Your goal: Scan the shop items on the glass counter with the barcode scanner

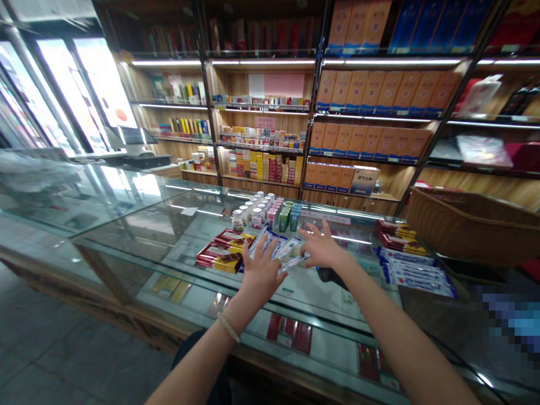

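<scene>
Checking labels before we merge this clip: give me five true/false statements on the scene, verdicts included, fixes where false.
1. The beaded bracelet is on the left arm, behind the left hand. True.

2. The brown basket is at the left end of the picture. False: the brown basket is on the right side.

3. The right hand pinches the end of a slim pale packet. True.

4. The red-and-yellow packets by the left hand are stacked inside the glass case. False: those red-and-yellow packets lie on top of the glass counter.

5. The white-capped bottles stand upright beyond both hands. True.
</scene>
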`<state>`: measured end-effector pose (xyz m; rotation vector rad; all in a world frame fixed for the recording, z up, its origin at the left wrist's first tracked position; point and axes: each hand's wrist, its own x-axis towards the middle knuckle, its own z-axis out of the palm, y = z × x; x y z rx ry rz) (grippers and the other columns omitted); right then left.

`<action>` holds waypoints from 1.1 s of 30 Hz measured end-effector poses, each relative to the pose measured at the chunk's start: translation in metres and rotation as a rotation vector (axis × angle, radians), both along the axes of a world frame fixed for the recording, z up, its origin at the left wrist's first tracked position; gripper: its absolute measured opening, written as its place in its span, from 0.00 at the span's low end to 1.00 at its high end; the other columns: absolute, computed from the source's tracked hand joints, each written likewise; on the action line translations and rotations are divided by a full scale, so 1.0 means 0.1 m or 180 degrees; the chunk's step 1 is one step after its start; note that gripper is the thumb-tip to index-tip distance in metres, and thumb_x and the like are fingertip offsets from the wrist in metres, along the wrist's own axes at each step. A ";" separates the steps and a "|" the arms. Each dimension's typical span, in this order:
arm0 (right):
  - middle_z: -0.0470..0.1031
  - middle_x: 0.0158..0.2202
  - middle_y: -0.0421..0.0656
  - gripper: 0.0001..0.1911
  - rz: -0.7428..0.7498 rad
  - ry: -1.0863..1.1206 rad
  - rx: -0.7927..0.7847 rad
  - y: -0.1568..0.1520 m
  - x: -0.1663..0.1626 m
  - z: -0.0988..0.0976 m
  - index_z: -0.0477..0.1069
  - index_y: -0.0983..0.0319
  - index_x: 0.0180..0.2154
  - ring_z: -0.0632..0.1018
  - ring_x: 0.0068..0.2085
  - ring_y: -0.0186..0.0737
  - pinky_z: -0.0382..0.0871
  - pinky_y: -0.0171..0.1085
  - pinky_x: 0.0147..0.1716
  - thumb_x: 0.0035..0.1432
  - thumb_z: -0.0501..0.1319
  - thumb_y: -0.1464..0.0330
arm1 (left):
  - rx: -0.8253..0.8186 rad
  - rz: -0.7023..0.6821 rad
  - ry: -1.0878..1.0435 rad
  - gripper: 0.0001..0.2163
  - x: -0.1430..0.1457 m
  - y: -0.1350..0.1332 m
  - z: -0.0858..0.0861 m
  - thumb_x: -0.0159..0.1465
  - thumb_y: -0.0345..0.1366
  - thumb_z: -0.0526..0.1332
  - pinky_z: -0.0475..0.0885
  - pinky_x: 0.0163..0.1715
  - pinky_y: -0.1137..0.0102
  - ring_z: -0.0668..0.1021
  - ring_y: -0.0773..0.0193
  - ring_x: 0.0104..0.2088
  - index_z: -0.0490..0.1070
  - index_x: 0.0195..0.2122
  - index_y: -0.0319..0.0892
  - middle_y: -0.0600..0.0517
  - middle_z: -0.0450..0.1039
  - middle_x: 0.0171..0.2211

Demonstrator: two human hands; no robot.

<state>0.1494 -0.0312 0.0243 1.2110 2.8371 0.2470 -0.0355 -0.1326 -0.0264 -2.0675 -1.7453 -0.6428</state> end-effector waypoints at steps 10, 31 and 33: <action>0.62 0.71 0.43 0.11 -0.0020 0.0024 0.0119 0.09 -0.07 -0.01 0.83 0.50 0.41 0.55 0.72 0.64 0.30 0.76 0.65 0.56 0.69 0.68 | -0.0060 0.0018 0.0117 0.05 0.01 0.07 0.12 0.62 0.36 0.67 0.45 0.67 0.30 0.63 0.41 0.69 0.84 0.32 0.52 0.51 0.71 0.64; 0.63 0.70 0.43 0.07 -0.0171 0.1407 0.1532 0.16 0.34 0.01 0.80 0.52 0.42 0.58 0.71 0.60 0.37 0.75 0.66 0.61 0.67 0.65 | 0.0121 -0.0097 -0.0276 0.09 -0.16 0.66 0.57 0.67 0.41 0.63 0.40 0.65 0.28 0.58 0.37 0.71 0.82 0.31 0.50 0.49 0.66 0.67; 0.62 0.71 0.43 0.07 -0.0162 0.1504 0.1717 0.18 0.40 0.00 0.79 0.52 0.42 0.57 0.72 0.59 0.36 0.73 0.67 0.60 0.67 0.65 | 0.0153 -0.0227 -0.0381 0.10 -0.15 0.79 0.62 0.67 0.42 0.63 0.38 0.66 0.29 0.57 0.38 0.71 0.82 0.32 0.49 0.50 0.64 0.69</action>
